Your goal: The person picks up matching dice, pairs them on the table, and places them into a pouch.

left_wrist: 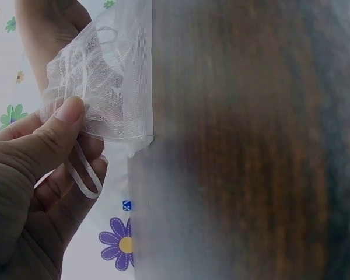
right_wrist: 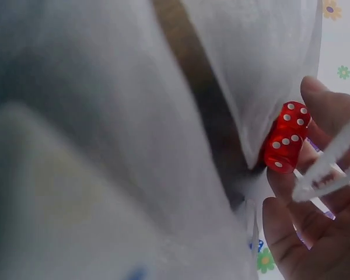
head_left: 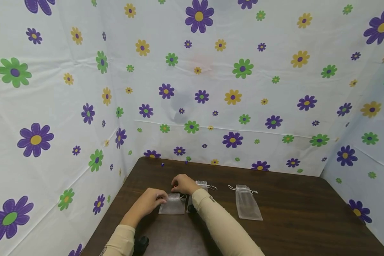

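In the head view my left hand (head_left: 152, 199) is at the opening of a sheer white drawstring bag (head_left: 172, 209) lying on the table. The left wrist view shows the thumb and fingers pinching the bag's gathered mesh (left_wrist: 99, 87), with a cord loop (left_wrist: 88, 181) hanging below the thumb. My right hand (head_left: 185, 184) is just beyond that bag, fingers curled. Two red dice (right_wrist: 287, 140) with white pips sit between its thumb and fingers in the right wrist view. A white cord (right_wrist: 332, 163) crosses in front of those fingers.
A second sheer bag (head_left: 202, 183) lies partly hidden under my right forearm. Another sheer bag (head_left: 248, 204) lies flat farther right. Two small blue dice (head_left: 162, 164) (head_left: 186, 162) are near the dark table's far edge. Flower-printed cloth (head_left: 211, 71) stands around the table.
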Demonstrator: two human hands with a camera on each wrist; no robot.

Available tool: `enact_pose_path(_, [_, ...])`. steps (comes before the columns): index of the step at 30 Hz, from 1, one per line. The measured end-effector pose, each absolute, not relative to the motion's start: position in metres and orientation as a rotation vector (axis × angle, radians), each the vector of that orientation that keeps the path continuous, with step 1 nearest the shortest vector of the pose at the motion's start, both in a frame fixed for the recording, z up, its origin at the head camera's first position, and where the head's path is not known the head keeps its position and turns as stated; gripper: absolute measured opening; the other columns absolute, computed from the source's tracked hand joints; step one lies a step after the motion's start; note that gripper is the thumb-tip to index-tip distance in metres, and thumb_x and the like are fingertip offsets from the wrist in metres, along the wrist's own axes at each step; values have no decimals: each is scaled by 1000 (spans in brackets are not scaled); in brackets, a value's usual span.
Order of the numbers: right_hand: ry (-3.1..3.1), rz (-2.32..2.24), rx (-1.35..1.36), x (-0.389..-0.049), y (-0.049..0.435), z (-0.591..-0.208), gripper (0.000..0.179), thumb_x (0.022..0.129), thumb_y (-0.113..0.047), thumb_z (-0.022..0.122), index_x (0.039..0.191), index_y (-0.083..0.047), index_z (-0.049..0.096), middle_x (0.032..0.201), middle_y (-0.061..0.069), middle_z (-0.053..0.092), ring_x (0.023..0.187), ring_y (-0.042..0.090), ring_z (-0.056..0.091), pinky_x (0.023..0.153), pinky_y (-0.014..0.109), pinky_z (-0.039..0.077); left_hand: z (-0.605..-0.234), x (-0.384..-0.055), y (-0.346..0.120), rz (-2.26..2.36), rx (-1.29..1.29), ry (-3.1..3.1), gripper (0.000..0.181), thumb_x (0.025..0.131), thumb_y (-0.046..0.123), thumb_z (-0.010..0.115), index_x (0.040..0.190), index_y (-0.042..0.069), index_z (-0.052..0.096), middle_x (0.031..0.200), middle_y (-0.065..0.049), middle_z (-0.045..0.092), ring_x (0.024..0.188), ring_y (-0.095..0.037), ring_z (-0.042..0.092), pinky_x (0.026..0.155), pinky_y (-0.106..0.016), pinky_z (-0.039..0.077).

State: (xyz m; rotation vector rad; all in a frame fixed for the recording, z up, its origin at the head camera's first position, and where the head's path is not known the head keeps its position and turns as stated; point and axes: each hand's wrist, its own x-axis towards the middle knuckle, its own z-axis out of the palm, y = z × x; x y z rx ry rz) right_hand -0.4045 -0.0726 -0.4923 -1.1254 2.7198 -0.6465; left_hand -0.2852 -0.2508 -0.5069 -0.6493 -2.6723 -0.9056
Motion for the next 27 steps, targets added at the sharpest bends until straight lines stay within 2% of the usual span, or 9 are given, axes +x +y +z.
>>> enact_pose_path(8, [2734, -637, -1178, -406, -74, -497, 8, 89, -7, 79, 97, -8, 78, 91, 0, 72, 80, 10, 63, 76, 27, 54, -509, -284, -253, -897, -646, -2663, 8, 86, 7, 78, 90, 13, 76, 83, 9, 72, 74, -1, 63, 67, -26, 55])
enact_pose_path(13, [2798, -587, -1193, -407, -76, -498, 9, 90, -12, 79, 99, -12, 80, 96, -3, 74, 89, 12, 67, 90, 37, 48, -508, -284, -253, -901, -656, -2660, 9, 85, 6, 78, 90, 12, 76, 84, 8, 72, 74, -2, 64, 68, -27, 55])
enact_pose_path(18, [2799, -673, -1193, -408, -74, -490, 13, 90, -13, 78, 103, -12, 80, 94, -6, 75, 91, 10, 67, 92, 43, 40, -507, -285, -252, -910, -664, -2658, 9, 85, 5, 78, 90, 12, 76, 84, 7, 72, 75, -3, 64, 68, -27, 56])
enact_pose_path(21, [2737, -782, -1180, -407, -74, -482, 14, 92, -9, 76, 106, -8, 79, 93, -3, 75, 85, 8, 66, 93, 37, 45, -506, -285, -252, -906, -659, -2657, 9, 85, 6, 78, 90, 13, 76, 84, 8, 72, 75, -2, 64, 69, -27, 56])
enact_pose_path(25, [2659, -851, -1190, -406, -72, -471, 17, 94, -7, 74, 110, -2, 77, 96, 2, 75, 81, 7, 64, 77, 27, 54, -506, -286, -253, -896, -677, -2630, 9, 85, 5, 79, 88, 13, 76, 83, 8, 72, 74, -2, 64, 68, -27, 56])
enact_pose_path(27, [2634, -857, -1200, -405, -71, -465, 18, 94, -7, 73, 111, -1, 76, 98, 2, 74, 82, 7, 64, 75, 24, 54, -506, -287, -253, -894, -680, -2617, 9, 84, 5, 79, 88, 13, 76, 83, 7, 72, 74, -2, 64, 67, -27, 56])
